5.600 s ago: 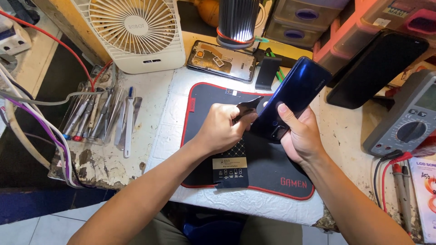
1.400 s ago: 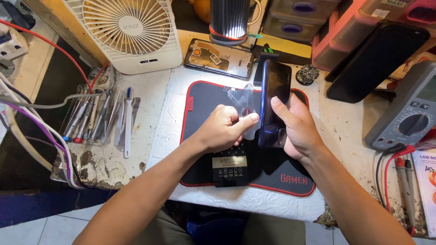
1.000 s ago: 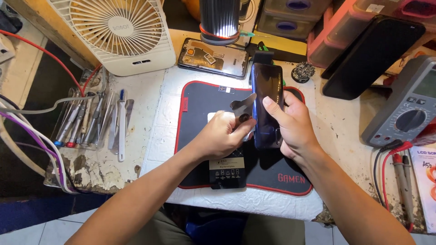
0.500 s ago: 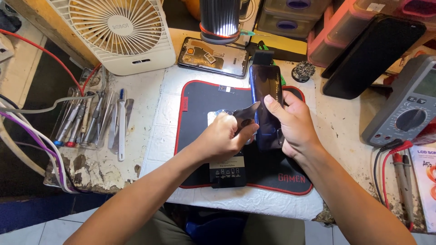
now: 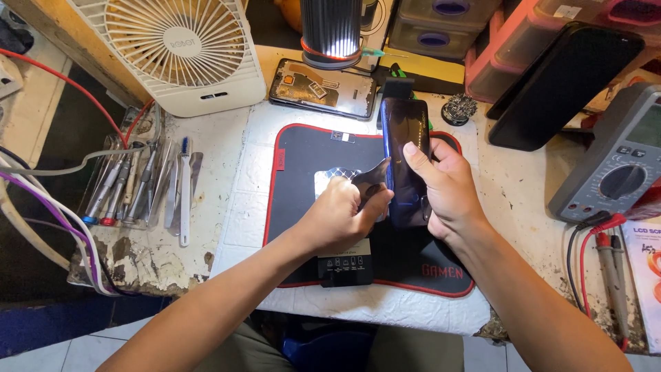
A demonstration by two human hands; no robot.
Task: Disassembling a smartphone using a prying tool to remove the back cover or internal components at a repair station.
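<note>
A worn white worktop with chipped, stained patches carries everything here, and at its back left stands a white square desk fan with a round grille. In the middle of the worktop lies a black rectangular work mat with a red border, brightly lit from a dark ribbed cylindrical lamp standing behind it. To the right, a large black glossy slab-shaped device leans against pink and grey plastic drawer boxes, and a grey multimeter with a round dial lies at the right edge with its red and black probes trailing below it. Behind the mat rests an opened phone body with its inner parts showing. On the left, a row of metal tweezers and small screwdrivers lies side by side, next to red, white and purple cables. Above the mat, the right hand is clamped around a dark blue glossy smartphone, holding it upright on edge with fingers wrapped over its right side and the thumb against its face. The left hand is pinched shut on a thin grey metal prying blade, whose tip meets the phone's left edge. The two hands sit close together, nearly touching. Beneath them on the mat lie a small shiny square sheet and a small black flat packet.
</note>
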